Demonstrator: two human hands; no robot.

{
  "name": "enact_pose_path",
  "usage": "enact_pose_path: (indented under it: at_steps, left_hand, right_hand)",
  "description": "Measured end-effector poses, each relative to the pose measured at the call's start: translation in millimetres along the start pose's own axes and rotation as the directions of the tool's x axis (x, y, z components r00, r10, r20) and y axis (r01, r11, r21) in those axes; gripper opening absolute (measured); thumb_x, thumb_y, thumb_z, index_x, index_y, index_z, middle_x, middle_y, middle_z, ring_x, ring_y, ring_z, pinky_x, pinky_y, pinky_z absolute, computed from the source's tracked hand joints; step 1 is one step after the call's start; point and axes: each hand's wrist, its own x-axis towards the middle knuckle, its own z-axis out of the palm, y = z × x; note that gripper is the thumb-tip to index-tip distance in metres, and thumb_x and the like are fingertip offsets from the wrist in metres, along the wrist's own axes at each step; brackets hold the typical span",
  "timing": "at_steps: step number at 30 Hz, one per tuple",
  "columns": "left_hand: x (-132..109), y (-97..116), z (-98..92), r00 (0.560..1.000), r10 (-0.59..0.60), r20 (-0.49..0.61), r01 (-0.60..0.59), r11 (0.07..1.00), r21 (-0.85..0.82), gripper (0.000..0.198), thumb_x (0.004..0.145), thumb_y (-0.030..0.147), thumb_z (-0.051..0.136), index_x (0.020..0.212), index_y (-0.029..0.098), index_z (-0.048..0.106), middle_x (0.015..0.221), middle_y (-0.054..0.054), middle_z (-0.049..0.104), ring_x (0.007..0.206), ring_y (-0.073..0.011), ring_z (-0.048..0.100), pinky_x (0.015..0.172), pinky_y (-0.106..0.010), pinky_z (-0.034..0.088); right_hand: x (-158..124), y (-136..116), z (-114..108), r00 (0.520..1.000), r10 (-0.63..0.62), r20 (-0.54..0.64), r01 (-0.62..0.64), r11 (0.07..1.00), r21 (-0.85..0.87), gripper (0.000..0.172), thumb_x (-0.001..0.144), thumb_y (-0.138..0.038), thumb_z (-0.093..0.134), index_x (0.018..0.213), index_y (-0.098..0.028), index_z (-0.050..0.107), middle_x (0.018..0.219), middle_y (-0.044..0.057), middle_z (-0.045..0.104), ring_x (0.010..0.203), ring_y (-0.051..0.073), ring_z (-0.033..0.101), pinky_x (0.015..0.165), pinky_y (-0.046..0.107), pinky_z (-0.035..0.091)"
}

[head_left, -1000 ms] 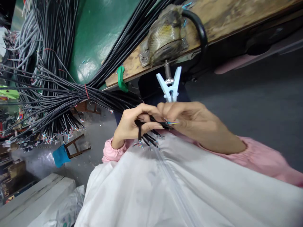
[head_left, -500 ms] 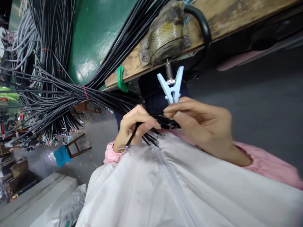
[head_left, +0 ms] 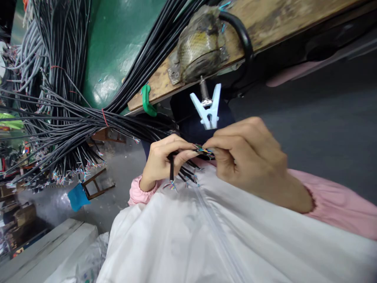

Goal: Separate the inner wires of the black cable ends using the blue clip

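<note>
My left hand [head_left: 165,159] is closed, pinching a black cable between thumb and forefinger. Coloured wires [head_left: 203,150] fan out of that cable's end, toward my other hand. With thumb and fingertips together, my right hand [head_left: 244,157] grips the tips of these wires. Below my left fingers hang more black cable ends [head_left: 187,173] with stripped, coloured strands, close to the white apron [head_left: 188,228]. Just beyond my right hand, a light blue clip [head_left: 207,108] sits on the metal shaft [head_left: 203,88] of a motor wrapped in clear tape [head_left: 198,51].
A large bundle of black cables [head_left: 123,120], tied with a red band, stretches left from my lap. More cables lie on the green tabletop [head_left: 118,51]. A green clamp [head_left: 147,100] grips the wooden board's edge [head_left: 159,88]. A blue stool seat [head_left: 78,196] stands at lower left.
My right hand has turned and moved down from beside the blue clip, and its fingers now hold the coloured wires. My left hand has lifted the cable end slightly toward it.
</note>
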Motion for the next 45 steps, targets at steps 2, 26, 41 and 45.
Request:
enact_pose_path:
  at_steps: [2,26,41,45]
  left_hand:
    - [3,1,-1.2,1.000,0.010,-0.004,-0.010,1.000,0.012,0.032,0.089,0.046,0.066,0.079,0.016,0.072,0.070,-0.002,0.069,0.062,-0.0092,0.062,0.056,-0.021,0.046]
    - [8,0,19.3,0.974,-0.087,-0.207,0.084,0.996,-0.022,0.041,0.082,0.054,0.072,0.065,0.017,0.066,0.061,0.002,0.054,0.057,-0.0074,0.049,0.054,-0.025,0.038]
    - [17,-2,36.9,0.892,-0.093,-0.443,0.040,0.991,-0.128,0.041,0.077,0.051,0.079,0.062,0.016,0.062,0.063,0.004,0.050,0.056,-0.0052,0.048,0.056,-0.023,0.039]
    - [22,-2,38.0,0.887,-0.034,-0.460,-0.023,0.993,-0.118,0.037,0.077,0.044,0.081,0.061,0.016,0.062,0.060,0.005,0.050,0.055,-0.0055,0.050,0.055,-0.022,0.040]
  right_hand:
    - [0,5,-3,1.000,-0.012,0.005,0.012,0.999,-0.040,0.016,0.093,-0.013,0.052,0.086,-0.027,0.055,0.075,0.004,0.064,0.067,0.020,0.055,0.061,0.035,0.045]
    - [10,18,-12,0.879,0.338,0.336,-0.472,0.715,0.516,0.019,0.095,-0.036,0.060,0.081,-0.023,0.062,0.075,0.003,0.065,0.063,0.013,0.062,0.053,0.024,0.048]
    - [55,35,29,0.689,0.429,0.585,-0.665,0.051,0.745,0.056,0.073,-0.074,0.069,0.070,-0.019,0.065,0.063,0.001,0.061,0.056,0.013,0.058,0.051,0.026,0.051]
    - [54,33,24,0.649,0.409,0.641,-0.687,-0.047,0.725,0.055,0.071,-0.072,0.072,0.068,-0.018,0.063,0.062,0.001,0.059,0.055,0.012,0.057,0.049,0.025,0.049]
